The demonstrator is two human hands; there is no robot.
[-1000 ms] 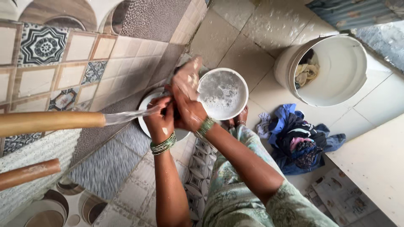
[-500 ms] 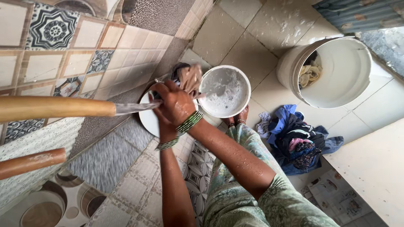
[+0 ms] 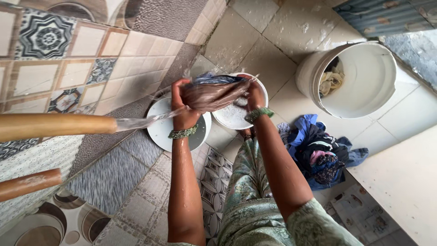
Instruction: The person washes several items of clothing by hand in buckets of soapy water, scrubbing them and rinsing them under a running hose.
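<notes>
A wet brown cloth (image 3: 214,94) is stretched between both my hands above two white buckets. My left hand (image 3: 181,107) grips its left end over the nearer white bucket (image 3: 160,132). My right hand (image 3: 254,96) grips the right end over the soapy white bucket (image 3: 230,117). A stream of water (image 3: 141,122) runs from a brown pipe (image 3: 54,126) onto my left hand and the cloth. Green bangles sit on both wrists.
A large white bucket (image 3: 364,77) with a pale cloth inside stands at the upper right. A pile of blue and dark clothes (image 3: 318,152) lies on the tiled floor. A second brown pipe (image 3: 27,183) juts out lower left. A white slab (image 3: 405,177) lies at right.
My hands, bunched together under the water stream, have moved apart and pulled the brown cloth out lengthwise over the buckets. My right hand has shifted to the right.
</notes>
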